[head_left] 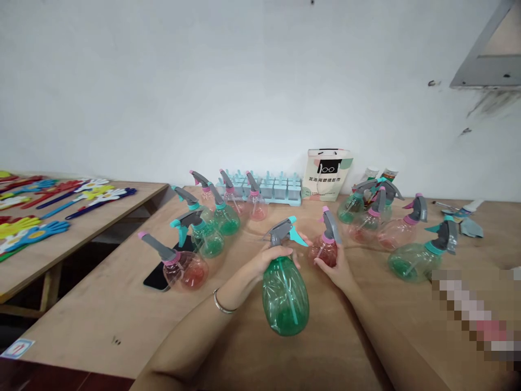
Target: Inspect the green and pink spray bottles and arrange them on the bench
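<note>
My left hand (272, 258) is wrapped round the neck of a green spray bottle (285, 296) with a grey and teal trigger head, held tilted over the wooden table (122, 320). A silver bracelet sits on that wrist. My right hand (334, 267) grips a small red spray bottle (326, 247) with a pink collar and grey trigger, standing on the table just right of the green one.
Several more green and red spray bottles stand left (203, 233) and right (411, 258). A black phone (158, 277) lies by a red bottle. Blue ice-pop moulds (277, 190) and a paper bag (326, 175) stand at the wall. Coloured hand clappers (49, 209) cover the left table.
</note>
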Available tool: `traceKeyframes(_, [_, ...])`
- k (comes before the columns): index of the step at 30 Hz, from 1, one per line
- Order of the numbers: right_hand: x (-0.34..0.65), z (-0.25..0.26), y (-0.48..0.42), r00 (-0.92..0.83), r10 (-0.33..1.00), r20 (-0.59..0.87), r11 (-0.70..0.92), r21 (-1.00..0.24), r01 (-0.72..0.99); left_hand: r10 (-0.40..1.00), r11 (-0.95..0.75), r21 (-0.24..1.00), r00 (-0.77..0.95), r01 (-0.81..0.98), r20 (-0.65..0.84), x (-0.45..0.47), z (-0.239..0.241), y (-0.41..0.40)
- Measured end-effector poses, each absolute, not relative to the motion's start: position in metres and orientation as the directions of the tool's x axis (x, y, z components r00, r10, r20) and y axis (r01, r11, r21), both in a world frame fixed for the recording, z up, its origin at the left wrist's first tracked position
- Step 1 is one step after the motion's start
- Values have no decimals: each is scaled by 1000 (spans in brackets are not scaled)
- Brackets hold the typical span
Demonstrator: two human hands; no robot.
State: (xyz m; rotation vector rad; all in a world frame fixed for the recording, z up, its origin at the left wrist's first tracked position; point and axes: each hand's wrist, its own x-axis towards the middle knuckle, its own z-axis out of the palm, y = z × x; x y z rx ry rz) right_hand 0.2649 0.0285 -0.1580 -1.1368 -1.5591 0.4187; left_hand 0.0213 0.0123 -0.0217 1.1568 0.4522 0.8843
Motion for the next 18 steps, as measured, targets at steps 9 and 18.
traceKeyframes(9, [267, -162, 29, 65, 841, 537, 463, -777, 427, 813, 129, 935, 575, -331, 91, 17, -22, 8])
traceKeyframes(18, [266, -162, 28, 92, 852, 515, 425, -784, 453, 913, -407, 897, 54, 172, 404, -16, -25, 55])
